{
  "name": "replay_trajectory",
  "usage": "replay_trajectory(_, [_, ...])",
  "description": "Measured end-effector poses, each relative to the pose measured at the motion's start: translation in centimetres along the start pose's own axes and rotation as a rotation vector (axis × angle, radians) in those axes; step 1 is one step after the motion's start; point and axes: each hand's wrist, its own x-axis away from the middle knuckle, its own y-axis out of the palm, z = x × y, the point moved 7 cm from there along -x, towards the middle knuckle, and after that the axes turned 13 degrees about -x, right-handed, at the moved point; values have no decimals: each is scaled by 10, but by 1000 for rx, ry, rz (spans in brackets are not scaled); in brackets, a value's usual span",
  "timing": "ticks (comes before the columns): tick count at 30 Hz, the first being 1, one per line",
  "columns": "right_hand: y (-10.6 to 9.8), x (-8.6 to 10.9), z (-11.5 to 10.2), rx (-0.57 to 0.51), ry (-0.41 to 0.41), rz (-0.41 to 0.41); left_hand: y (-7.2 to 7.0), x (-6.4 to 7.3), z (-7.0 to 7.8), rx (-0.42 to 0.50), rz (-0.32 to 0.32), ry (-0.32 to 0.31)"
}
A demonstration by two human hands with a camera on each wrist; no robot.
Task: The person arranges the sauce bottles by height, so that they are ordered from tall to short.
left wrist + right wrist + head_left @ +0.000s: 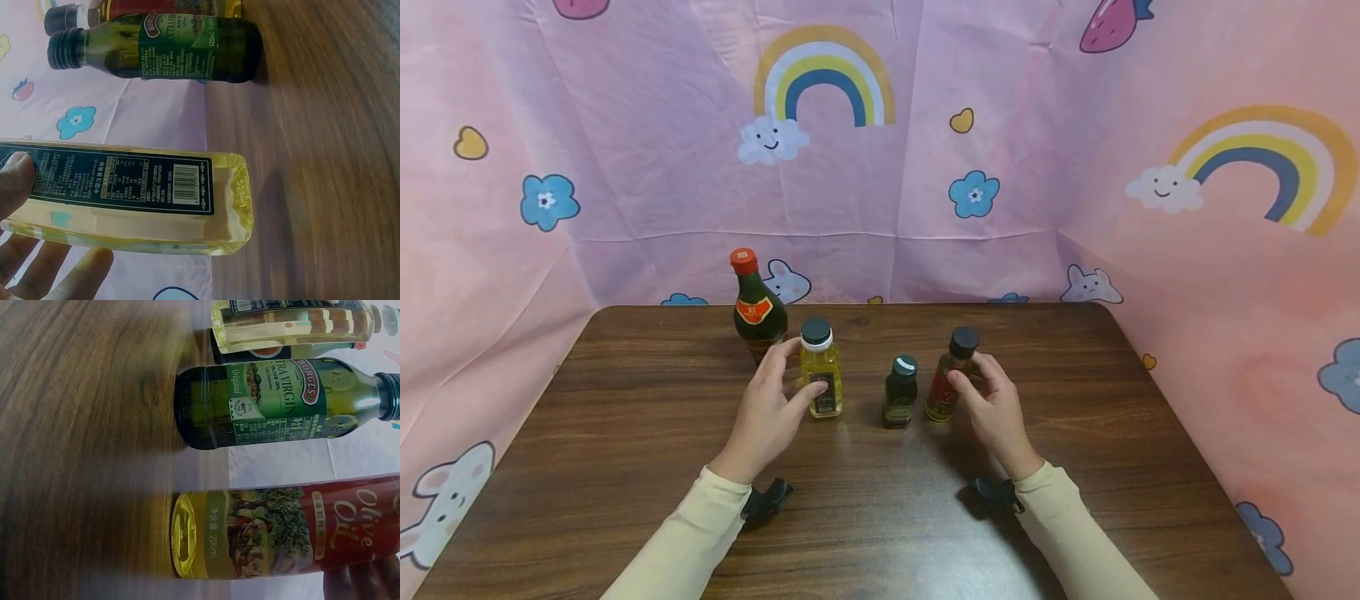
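My left hand (765, 421) holds a clear bottle of yellow oil (823, 367) with a dark green cap, thumb across its black label. In the left wrist view the barcode on that label shows. On the other side, my right hand (1000, 417) grips an olive oil bottle (942, 387) with a red label and black cap. Its label reads "Olive Oil" in the right wrist view. Between the two stands a small dark green olive oil bottle (269, 403), upright and touched by neither hand. I cannot tell whether the held bottles touch the table.
Behind my left hand stands a taller dark bottle (754, 304) with a red cap, partly hidden by that hand. All this is on a brown wood-grain table (880, 517). A pink patterned cloth (850, 192) hangs behind the table and along its sides.
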Motion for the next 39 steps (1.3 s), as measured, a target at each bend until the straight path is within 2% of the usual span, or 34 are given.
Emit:
replay_trajectory(9, [1, 0, -2, 7, -5, 3, 0, -3, -2, 30, -15, 11])
replay_trajectory(24, [-1, -1, 3, -12, 22, 3, -8, -15, -1, 90, 13, 23])
replay_trajectory(34, [-1, -1, 4, -29, 8, 4, -3, -27, -7, 113, 60, -19])
replay_trajectory(39, [-2, -1, 5, -19, 0, 10, 4, -33, -8, 56, 100, -17])
